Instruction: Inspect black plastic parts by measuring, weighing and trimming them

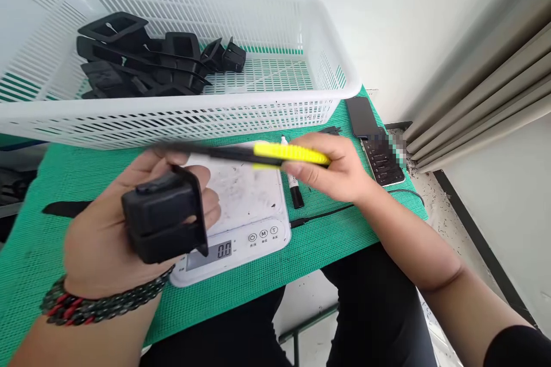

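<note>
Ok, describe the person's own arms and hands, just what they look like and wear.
Both hands are bare, with no gloves. The left hand has a multi-strand bracelet of dark and red beads round the wrist. The right hand and forearm are uncovered up to a black sleeve at the upper arm.

The phone (383, 160) is pixelated (screen unreadable); the tool (284, 153) blurs at its tip.

The left hand (101, 241) gripped a black plastic part (166, 221) above the scale (253, 223); the right hand (340, 169) held a yellow-handled tool (288, 153).
</note>
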A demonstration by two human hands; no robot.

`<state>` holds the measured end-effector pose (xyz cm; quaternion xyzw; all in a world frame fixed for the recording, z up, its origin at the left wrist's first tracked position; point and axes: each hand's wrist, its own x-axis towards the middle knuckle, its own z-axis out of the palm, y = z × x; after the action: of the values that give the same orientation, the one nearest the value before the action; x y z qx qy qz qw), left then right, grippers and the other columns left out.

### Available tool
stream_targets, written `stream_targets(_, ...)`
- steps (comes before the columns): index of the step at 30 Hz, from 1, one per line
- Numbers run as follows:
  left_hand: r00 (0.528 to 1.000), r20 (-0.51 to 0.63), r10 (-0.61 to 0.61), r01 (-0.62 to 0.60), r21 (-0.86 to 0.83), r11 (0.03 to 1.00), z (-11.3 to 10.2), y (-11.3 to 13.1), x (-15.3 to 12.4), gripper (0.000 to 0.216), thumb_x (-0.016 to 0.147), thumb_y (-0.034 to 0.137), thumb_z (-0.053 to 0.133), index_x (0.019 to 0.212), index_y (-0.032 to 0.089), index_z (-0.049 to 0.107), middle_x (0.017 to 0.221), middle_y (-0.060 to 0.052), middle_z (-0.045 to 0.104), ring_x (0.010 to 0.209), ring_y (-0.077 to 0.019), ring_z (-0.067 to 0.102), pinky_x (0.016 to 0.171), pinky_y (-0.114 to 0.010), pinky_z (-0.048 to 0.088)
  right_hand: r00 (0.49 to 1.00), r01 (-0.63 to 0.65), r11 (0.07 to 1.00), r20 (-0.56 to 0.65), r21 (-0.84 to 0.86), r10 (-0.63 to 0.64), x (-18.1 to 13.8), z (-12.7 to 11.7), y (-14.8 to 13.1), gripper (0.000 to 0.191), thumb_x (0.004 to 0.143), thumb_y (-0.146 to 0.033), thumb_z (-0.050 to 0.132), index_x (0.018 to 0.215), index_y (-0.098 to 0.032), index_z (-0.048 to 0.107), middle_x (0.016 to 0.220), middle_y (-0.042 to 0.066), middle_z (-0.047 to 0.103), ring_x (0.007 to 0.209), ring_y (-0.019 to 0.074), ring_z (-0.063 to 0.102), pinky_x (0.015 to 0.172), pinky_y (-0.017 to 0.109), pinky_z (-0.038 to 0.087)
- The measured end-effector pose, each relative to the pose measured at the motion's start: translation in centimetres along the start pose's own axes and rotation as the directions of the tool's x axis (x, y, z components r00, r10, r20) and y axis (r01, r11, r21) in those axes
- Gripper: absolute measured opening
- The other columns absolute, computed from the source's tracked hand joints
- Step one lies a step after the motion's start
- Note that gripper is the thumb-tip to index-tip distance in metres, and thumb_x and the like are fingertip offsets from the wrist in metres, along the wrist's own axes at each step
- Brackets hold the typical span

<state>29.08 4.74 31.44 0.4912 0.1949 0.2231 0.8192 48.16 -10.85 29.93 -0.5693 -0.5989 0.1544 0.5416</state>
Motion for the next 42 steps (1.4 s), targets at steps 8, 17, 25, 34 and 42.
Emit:
stream_targets(8,0.999,-0.028,0.031,-0.03,0.026,0.999,-0.6,0.1,0.0,0.007,0.082,0.019,0.058,0.08,0.024,0.063,0.049,0.003,0.04,0.03,-0.0142,0.038,0.025,-0.027,0.036,0.999,-0.028,0.999,0.037,-0.021,0.028,-0.2,0.7,0.1,0.027,0.099,-0.042,0.061,0.092,-0.017,0.068,0.078,0.0,0.062,0.068,0.011,0.054,0.065,0.024,0.044)
stream_targets(17,0.992,-0.093,0.081,-0.086,-0.051,0.995,-0.6,0.3,0.4,0.03,0.093,0.019,0.038,0.076,0.021,0.062,0.051,0.002,0.035,0.032,-0.0119,0.033,0.028,-0.024,0.035,0.997,0.04,0.992,-0.053,-0.119,-0.047,-0.1,1.1,-0.1,0.022,0.089,-0.039,0.072,0.096,-0.018,0.068,0.087,0.002,0.068,0.076,0.0148,0.059,0.072,0.028,0.048)
stream_targets(25,0.95,-0.308,0.041,-0.1,-0.177,0.979,1.7,1.8,0.9,0.041,0.098,0.021,0.024,0.069,0.02,0.054,0.05,0.001,0.034,0.037,-0.0128,0.03,0.034,-0.025,0.031,0.911,-0.283,0.947,-0.35,-0.15,0.216,-3.4,0.0,-3.2,0.011,0.073,-0.021,0.067,0.073,-0.022,0.056,0.061,-0.006,0.053,0.054,0.0112,0.047,0.052,0.024,0.037)
stream_targets(34,0.956,-0.292,0.017,-0.081,-0.208,0.975,2.0,1.2,1.0,0.029,0.093,0.028,0.041,0.069,0.018,0.054,0.051,0.001,0.038,0.04,-0.0122,0.035,0.042,-0.027,0.029,0.453,-0.579,0.781,-0.705,0.232,0.545,-17.2,-4.9,-3.6,0.023,0.081,-0.036,0.066,0.095,-0.018,0.07,0.046,-0.006,0.051,0.037,0.0147,0.047,0.039,0.028,0.036)
stream_targets(42,0.94,-0.339,0.04,-0.117,-0.209,0.971,1.6,0.6,1.3,0.019,0.088,0.028,0.049,0.073,0.019,0.057,0.057,-0.003,0.054,0.049,-0.0178,0.049,0.05,-0.032,0.035,0.515,-0.656,0.734,-0.609,0.174,0.604,-16.4,-5.5,-3.6,0.042,0.082,-0.032,0.064,0.118,-0.01,0.069,0.047,-0.006,0.055,0.042,0.0131,0.05,0.046,0.027,0.041)
